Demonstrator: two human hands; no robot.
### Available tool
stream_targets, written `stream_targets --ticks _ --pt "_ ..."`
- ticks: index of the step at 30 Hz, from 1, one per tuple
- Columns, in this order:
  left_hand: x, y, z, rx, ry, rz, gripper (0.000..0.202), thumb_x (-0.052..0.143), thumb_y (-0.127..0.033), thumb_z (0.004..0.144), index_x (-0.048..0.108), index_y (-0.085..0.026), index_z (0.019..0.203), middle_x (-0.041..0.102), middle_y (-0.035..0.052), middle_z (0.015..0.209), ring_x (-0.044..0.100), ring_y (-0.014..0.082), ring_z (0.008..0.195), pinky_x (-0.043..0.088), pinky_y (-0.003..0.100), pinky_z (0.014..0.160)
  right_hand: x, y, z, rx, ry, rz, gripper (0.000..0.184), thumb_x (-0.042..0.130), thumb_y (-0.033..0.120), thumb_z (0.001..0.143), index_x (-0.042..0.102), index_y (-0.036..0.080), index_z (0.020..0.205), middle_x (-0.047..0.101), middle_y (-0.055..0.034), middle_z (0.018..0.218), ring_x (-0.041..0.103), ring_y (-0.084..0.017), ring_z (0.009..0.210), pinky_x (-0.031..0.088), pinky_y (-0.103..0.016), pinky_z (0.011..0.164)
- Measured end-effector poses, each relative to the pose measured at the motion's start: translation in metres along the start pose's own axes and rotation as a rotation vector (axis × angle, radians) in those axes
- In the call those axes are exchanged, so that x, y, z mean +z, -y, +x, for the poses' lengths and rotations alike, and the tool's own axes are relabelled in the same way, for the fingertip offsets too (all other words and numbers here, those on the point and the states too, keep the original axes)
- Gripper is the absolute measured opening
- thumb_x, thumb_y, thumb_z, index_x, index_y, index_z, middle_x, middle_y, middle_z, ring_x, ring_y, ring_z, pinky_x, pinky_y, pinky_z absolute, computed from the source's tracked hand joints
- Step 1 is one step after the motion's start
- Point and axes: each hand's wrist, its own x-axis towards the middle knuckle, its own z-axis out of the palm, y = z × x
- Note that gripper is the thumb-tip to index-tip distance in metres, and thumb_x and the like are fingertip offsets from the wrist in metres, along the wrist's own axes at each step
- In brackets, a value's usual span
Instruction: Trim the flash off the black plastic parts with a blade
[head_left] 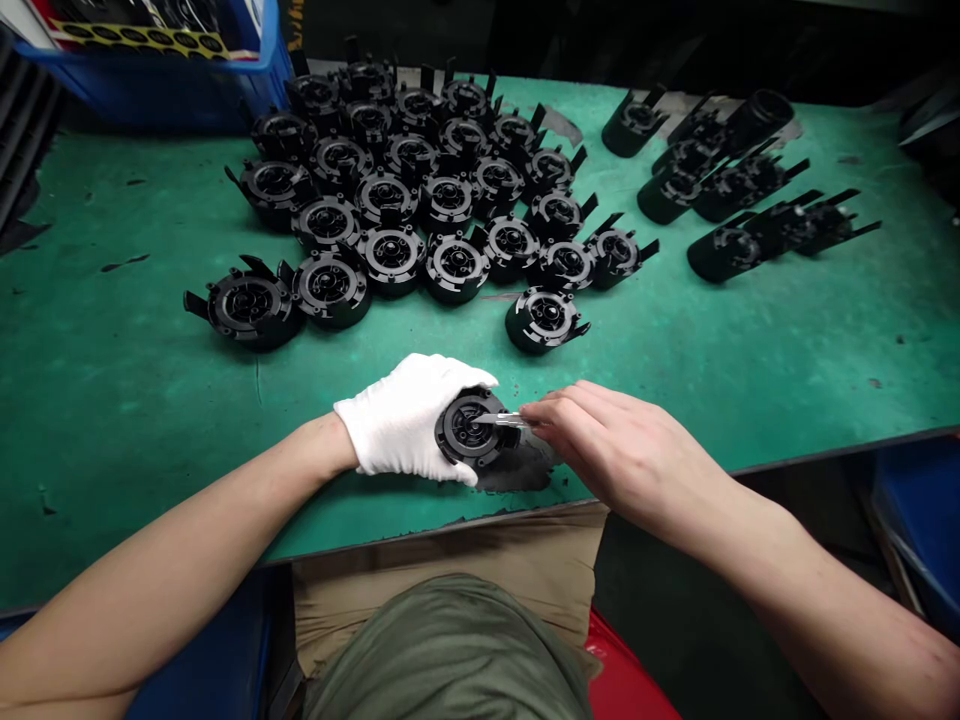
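Note:
My left hand (409,415), in a white glove, is wrapped round the side of a round black plastic part (452,438) near the table's front edge. The part's ringed face is turned up towards me. In my bare right hand (626,445) is a slim, pointed silver metal tool (506,420), pinched between the fingers. Its tip reaches over the middle of the part's face; whether it touches is too small to tell. The tool's handle is hidden in my fingers. Just beyond my hands sits a similar black part (547,318) with a side tab.
Several similar black parts (390,255) stand close together on the green tabletop (150,370). Taller black cylinders (724,250) stand at the back right. A blue bin (172,95) occupies the back left. A dark worn patch (517,468) lies beneath my hands.

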Motion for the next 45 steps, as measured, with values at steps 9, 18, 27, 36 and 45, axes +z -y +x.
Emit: stream_targets --ticks 9,18,27,36,45 --pt "0.001 0.002 -0.001 0.013 -0.011 -0.001 0.075 0.092 -0.073 0.069 0.071 -0.026 0.122 0.081 0.0098 0.121 0.080 0.0383 0.111 0.059 0.047 0.100 0.000 -0.003 -0.001 -0.036 0.032 -0.012 0.011 0.059 0.013 0.109 0.065 0.011 0.118 0.066 -0.0054 0.092 0.060 -0.019 0.080 0.046 -0.034 0.071" --pt "-0.001 -0.002 0.001 -0.013 0.011 -0.005 0.073 0.094 -0.069 0.067 0.071 -0.026 0.121 0.082 0.0090 0.116 0.080 0.0368 0.107 0.060 0.045 0.098 -0.009 -0.004 0.009 -0.122 0.100 -0.153 0.024 0.047 0.007 0.110 0.070 0.014 0.113 0.075 -0.0112 0.097 0.065 -0.022 0.085 0.048 -0.036 0.074" --pt "-0.001 0.000 0.000 0.000 0.017 0.009 0.087 0.095 -0.067 0.067 0.066 -0.025 0.137 0.082 0.0106 0.124 0.079 0.0392 0.115 0.060 0.047 0.102 -0.006 -0.019 0.009 -0.189 0.049 -0.036 0.018 0.051 0.012 0.112 0.069 0.013 0.116 0.076 -0.0103 0.100 0.066 -0.020 0.084 0.051 -0.034 0.076" --pt "-0.003 0.001 -0.005 0.009 0.088 -0.019 0.112 0.099 -0.048 0.071 0.045 -0.020 0.165 0.075 0.0151 0.146 0.074 0.0399 0.132 0.058 0.049 0.112 0.026 -0.035 0.000 -0.067 -0.038 0.158 0.011 0.057 0.023 0.113 0.065 0.018 0.120 0.077 -0.0073 0.101 0.071 -0.021 0.087 0.054 -0.035 0.077" --pt "-0.004 0.001 -0.006 0.000 0.081 -0.002 0.107 0.097 -0.050 0.072 0.048 -0.022 0.163 0.075 0.0142 0.144 0.074 0.0398 0.131 0.058 0.049 0.111 0.030 -0.039 0.000 -0.054 -0.008 0.214 0.014 0.056 0.021 0.112 0.066 0.019 0.121 0.078 -0.0088 0.106 0.071 -0.021 0.092 0.051 -0.036 0.082"
